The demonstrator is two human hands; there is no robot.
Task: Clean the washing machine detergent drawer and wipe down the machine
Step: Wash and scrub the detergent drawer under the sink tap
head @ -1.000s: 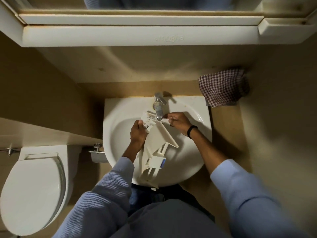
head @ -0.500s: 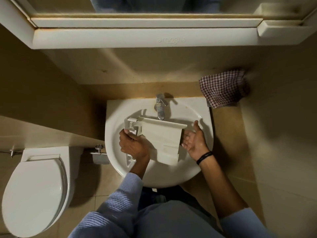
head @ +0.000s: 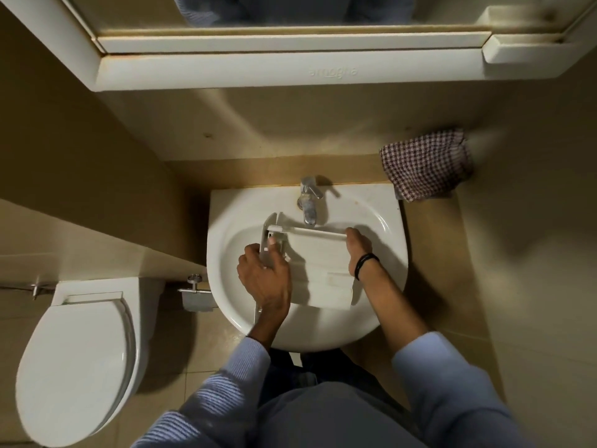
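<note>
Detergent drawer (head: 318,270): held inside the sink (head: 226,240), directly in front of the tap (head: 308,205), with its far edge just beneath the spout.
Long axis: laid crosswise, running left to right in front of the tap; the broad pale face is turned up towards the camera.
Left hand (head: 265,276): curled round the ribbed frame at the drawer's left end, left of the tap, with the thumb laid on top.
Right hand (head: 357,250): closed on the drawer's right end, right of the tap; the fingertips are hidden under the edge. A dark band (head: 366,263) is worn at the wrist.
Nearer hand: neither, since one end is held by each hand, almost evenly either side of the tap.
Coming move: judged to be a rinse or a turn under the spout; only a small lift or tilt towards the tap is needed. Running water cannot be made out.
Writing: one embossed word is seen on the cabinet (head: 332,72) well beyond the tap, upside down and too faint to be read. No label is seen on the drawer.
Cloth: a checked cloth (head: 426,164) is left to the right of the tap, off the sink.
</note>
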